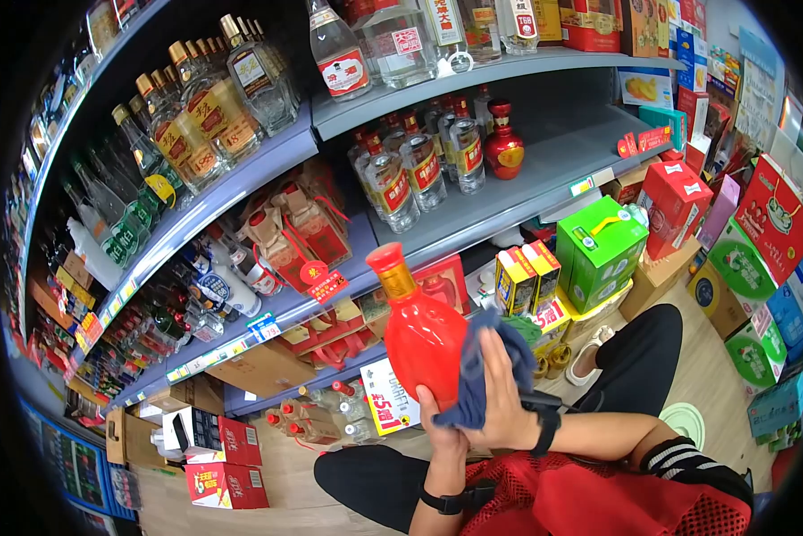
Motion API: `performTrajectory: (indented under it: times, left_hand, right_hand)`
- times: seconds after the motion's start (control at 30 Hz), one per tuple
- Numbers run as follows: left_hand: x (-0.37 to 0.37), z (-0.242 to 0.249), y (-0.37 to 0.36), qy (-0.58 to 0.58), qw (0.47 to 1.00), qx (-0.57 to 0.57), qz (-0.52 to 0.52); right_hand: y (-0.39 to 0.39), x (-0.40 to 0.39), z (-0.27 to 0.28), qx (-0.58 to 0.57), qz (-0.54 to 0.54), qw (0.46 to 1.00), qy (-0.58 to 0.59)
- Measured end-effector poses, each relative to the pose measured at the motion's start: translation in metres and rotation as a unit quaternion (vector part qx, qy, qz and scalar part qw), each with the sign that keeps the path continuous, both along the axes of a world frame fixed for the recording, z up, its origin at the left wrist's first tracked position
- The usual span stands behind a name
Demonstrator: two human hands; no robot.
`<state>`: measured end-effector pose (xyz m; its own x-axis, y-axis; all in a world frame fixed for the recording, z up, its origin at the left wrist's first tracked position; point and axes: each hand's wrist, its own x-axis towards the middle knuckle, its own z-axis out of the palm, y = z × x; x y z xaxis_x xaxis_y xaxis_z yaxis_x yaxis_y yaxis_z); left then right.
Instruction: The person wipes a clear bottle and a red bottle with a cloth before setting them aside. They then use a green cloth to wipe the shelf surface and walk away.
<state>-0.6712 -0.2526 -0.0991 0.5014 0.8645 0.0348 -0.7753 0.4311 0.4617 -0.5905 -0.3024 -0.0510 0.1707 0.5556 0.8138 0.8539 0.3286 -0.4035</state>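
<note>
A glossy red bottle point(419, 339) with a gold neck band and red cap is tilted in front of me. My left hand point(437, 422) is closed around its lower end, fingers partly hidden behind the cloth. A dark blue cloth point(462, 397) lies against the bottle's right side. My right hand point(501, 393) presses that cloth to the bottle, its fingers closed together over the fabric. Behind the bottle, on the grey shelf, stand several clear bottles point(391, 192) with red labels and a dark red gourd-shaped bottle point(503, 147).
Shelves of liquor bottles point(207, 112) curve along the left. Red cartons point(227, 484) stand on the floor at lower left. A green box point(601, 250) and yellow-black boxes point(528, 277) sit before my knee. More cartons point(759, 250) are stacked at right, with a pale green round stool point(685, 424) near them.
</note>
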Motion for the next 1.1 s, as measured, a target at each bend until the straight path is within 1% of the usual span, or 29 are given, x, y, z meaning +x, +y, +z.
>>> performTrajectory:
  times: [0.03, 0.07, 0.1, 0.17, 0.2, 0.23, 0.3, 0.33, 0.43, 0.47, 0.57, 0.6, 0.63, 0.7, 0.73, 0.77, 0.83, 0.87, 0.97, 1.0, 1.07, 1.1]
  left_hand:
    - [-0.002, -0.006, 0.002, 0.018, 1.0, 0.015, 0.008]
    - [-0.011, -0.036, 0.009, 0.038, 0.999, 0.006, 0.015]
    - [-0.012, -0.029, 0.007, 0.068, 0.996, 0.049, 0.042]
    - [-0.01, -0.014, 0.0, 0.123, 0.978, 0.137, 0.095]
    - [-0.011, -0.015, -0.001, 0.115, 0.981, 0.126, 0.091]
    - [-0.014, -0.018, -0.002, 0.115, 0.983, 0.122, 0.08]
    - [-0.022, -0.023, -0.002, 0.115, 0.985, 0.111, 0.057]
    - [-0.024, -0.024, -0.002, 0.101, 0.989, 0.106, 0.032]
    - [-0.027, -0.021, -0.002, 0.048, 0.997, 0.04, -0.052]
    - [-0.029, -0.017, -0.002, 0.043, 0.997, 0.028, -0.064]
    - [-0.031, -0.008, -0.003, 0.034, 0.995, -0.005, -0.092]
    - [-0.032, -0.006, -0.003, 0.036, 0.995, -0.014, -0.096]
    - [-0.033, -0.006, -0.003, 0.038, 0.994, -0.024, -0.1]
    - [-0.033, -0.004, -0.004, 0.035, 0.996, -0.011, -0.077]
    - [-0.032, 0.0, -0.006, 0.039, 0.997, -0.001, -0.062]
    - [-0.029, 0.007, -0.008, 0.042, 0.998, 0.008, -0.048]
    - [-0.031, -0.007, -0.011, 0.071, 0.997, 0.034, -0.009]
    - [-0.032, -0.012, -0.011, 0.086, 0.995, 0.048, 0.01]
    - [-0.035, -0.019, -0.011, 0.088, 0.992, 0.079, 0.036]
    - [-0.036, -0.019, -0.011, 0.089, 0.993, 0.075, 0.029]
    - [-0.04, -0.018, -0.011, 0.089, 0.994, 0.066, 0.02]
    - [-0.043, -0.013, -0.01, 0.087, 0.994, 0.06, -0.003]
  right_hand:
    - [0.006, 0.008, 0.018, -0.027, 0.025, 0.999, 0.037]
    - [0.011, 0.017, 0.033, -0.055, 0.05, 0.994, 0.074]
    - [0.017, 0.024, 0.044, -0.083, 0.074, 0.987, 0.112]
    - [0.03, 0.037, 0.059, -0.189, 0.106, 0.96, 0.18]
    - [0.036, 0.043, 0.065, -0.24, 0.121, 0.939, 0.213]
    - [0.044, 0.049, 0.065, -0.237, 0.198, 0.915, 0.259]
    - [0.062, 0.061, 0.061, -0.225, 0.347, 0.844, 0.342]
    - [0.062, 0.066, 0.062, -0.231, 0.42, 0.782, 0.399]
    - [0.065, 0.068, 0.058, -0.222, 0.473, 0.746, 0.413]
    - [0.069, 0.069, 0.052, -0.224, 0.488, 0.731, 0.42]
    - [0.061, 0.08, 0.043, -0.263, 0.538, 0.693, 0.401]
    - [0.06, 0.084, 0.036, -0.282, 0.549, 0.704, 0.351]
    - [0.058, 0.083, 0.033, -0.28, 0.572, 0.674, 0.376]
    - [0.052, 0.08, 0.036, -0.273, 0.613, 0.609, 0.423]
    - [0.05, 0.076, 0.039, -0.298, 0.58, 0.628, 0.425]
    - [0.047, 0.071, 0.045, -0.277, 0.569, 0.649, 0.422]
    - [0.042, 0.059, 0.057, -0.233, 0.546, 0.689, 0.417]
    - [0.044, 0.05, 0.058, -0.178, 0.539, 0.698, 0.437]
    - [0.041, 0.052, 0.061, -0.197, 0.428, 0.793, 0.386]
    - [0.038, 0.047, 0.066, -0.179, 0.423, 0.789, 0.408]
    - [0.038, 0.053, 0.064, -0.204, 0.454, 0.749, 0.437]
    - [0.039, 0.058, 0.061, -0.215, 0.47, 0.728, 0.451]
